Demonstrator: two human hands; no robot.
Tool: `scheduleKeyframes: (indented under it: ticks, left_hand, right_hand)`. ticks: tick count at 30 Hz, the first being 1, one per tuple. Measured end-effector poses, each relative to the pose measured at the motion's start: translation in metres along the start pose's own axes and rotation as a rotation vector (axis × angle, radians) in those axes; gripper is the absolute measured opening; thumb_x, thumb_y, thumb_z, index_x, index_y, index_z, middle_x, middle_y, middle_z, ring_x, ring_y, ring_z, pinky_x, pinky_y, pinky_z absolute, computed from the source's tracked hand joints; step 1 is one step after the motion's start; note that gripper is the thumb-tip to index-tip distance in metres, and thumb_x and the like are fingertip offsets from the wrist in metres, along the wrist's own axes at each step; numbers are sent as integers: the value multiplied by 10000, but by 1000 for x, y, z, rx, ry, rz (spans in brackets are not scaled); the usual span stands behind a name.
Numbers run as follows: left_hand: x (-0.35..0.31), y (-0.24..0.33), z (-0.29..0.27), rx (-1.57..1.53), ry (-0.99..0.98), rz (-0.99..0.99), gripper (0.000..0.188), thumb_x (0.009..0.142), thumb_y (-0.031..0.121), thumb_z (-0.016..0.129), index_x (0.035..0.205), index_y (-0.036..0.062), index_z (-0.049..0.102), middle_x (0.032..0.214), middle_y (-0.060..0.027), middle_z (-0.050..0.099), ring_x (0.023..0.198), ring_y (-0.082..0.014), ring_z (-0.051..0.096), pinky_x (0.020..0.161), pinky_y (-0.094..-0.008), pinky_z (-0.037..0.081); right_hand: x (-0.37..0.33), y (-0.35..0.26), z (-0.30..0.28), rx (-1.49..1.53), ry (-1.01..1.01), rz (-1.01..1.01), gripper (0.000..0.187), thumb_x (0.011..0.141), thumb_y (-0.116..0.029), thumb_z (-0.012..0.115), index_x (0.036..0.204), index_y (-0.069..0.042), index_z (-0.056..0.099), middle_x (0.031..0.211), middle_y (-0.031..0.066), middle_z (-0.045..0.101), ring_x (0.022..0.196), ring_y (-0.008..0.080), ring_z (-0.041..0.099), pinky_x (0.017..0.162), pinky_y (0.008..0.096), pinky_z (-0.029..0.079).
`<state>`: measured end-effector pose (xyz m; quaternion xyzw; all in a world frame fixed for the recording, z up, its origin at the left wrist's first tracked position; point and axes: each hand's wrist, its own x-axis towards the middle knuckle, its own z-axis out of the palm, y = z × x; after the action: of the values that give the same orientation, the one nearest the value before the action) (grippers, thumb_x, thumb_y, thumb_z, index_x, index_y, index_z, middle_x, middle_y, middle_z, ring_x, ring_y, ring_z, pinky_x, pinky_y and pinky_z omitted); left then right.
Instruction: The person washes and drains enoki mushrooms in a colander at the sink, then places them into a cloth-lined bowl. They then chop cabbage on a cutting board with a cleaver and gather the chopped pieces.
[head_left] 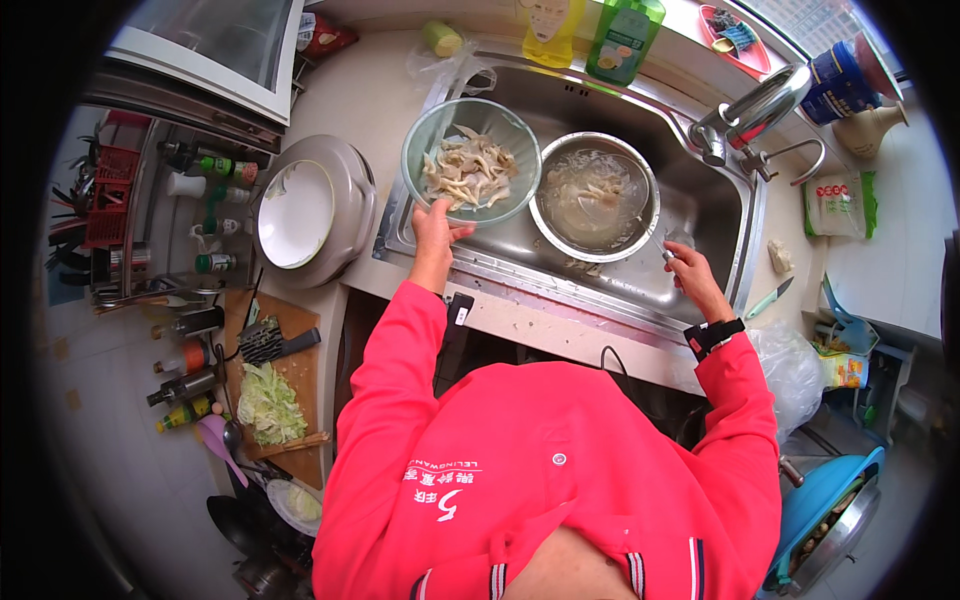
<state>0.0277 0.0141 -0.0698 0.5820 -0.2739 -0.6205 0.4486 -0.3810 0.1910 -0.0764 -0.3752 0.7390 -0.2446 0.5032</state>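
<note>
My left hand (436, 238) grips the near rim of a clear greenish bowl (412, 165), tilted at the sink's left edge. Pale strips (470, 170) that look like torn oyster mushrooms lie inside it. To its right, a round metal basin (540, 222) of cloudy water stands in the sink. My right hand (694, 280) is closed on the thin metal handle of what looks like a mesh strainer (600, 205). Its round head sits in the basin's water with a few pale strips in it; the submerged part is hard to make out.
The steel sink (705, 220) has a faucet (750, 115) on its right. Yellow and green bottles (625, 40) stand behind. Stacked plates (297, 213) are at left, above a cutting board (300, 325) with shredded cabbage (270, 403). A knife (768, 298) lies on the right counter.
</note>
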Motion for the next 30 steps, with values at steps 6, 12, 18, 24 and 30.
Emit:
scheduleKeyframes:
  ticks: [6,12,18,24,30]
  left_hand:
    - [-4,3,2,12,-11,-23,447,826,134,534,1242,1,436,979,-166,638,613,-273,665,434,-307,550]
    - [-10,1,3,24,-20,-28,426,820,127,532,1223,7,462,947,-156,649,585,-250,655,418,-298,539]
    - [-9,0,1,36,-18,-11,424,816,131,536,1213,0,462,933,-159,649,578,-250,653,413,-293,536]
    - [-2,-2,5,38,-49,-14,419,814,124,531,1206,-6,455,919,-164,642,561,-255,647,390,-292,529]
    - [1,-7,17,112,-41,-56,411,826,133,537,1209,12,451,955,-167,634,604,-279,665,410,-302,545]
  right_hand:
    - [8,1,12,-936,413,-248,349,865,-73,481,1200,-116,568,1020,154,615,841,362,645,713,468,519]
    - [45,-2,73,-691,322,-359,373,830,-104,548,1195,-38,586,932,191,657,768,332,653,664,444,517]
    - [37,1,66,188,-95,5,469,860,-103,516,1322,-20,508,823,52,602,540,91,493,452,237,396]
    - [-9,-17,34,269,-107,-10,459,887,-106,513,1343,-54,499,840,28,595,544,59,472,430,209,365]
    - [-47,-47,14,162,70,-154,433,887,-78,531,1320,-68,531,836,18,612,555,60,478,487,224,410]
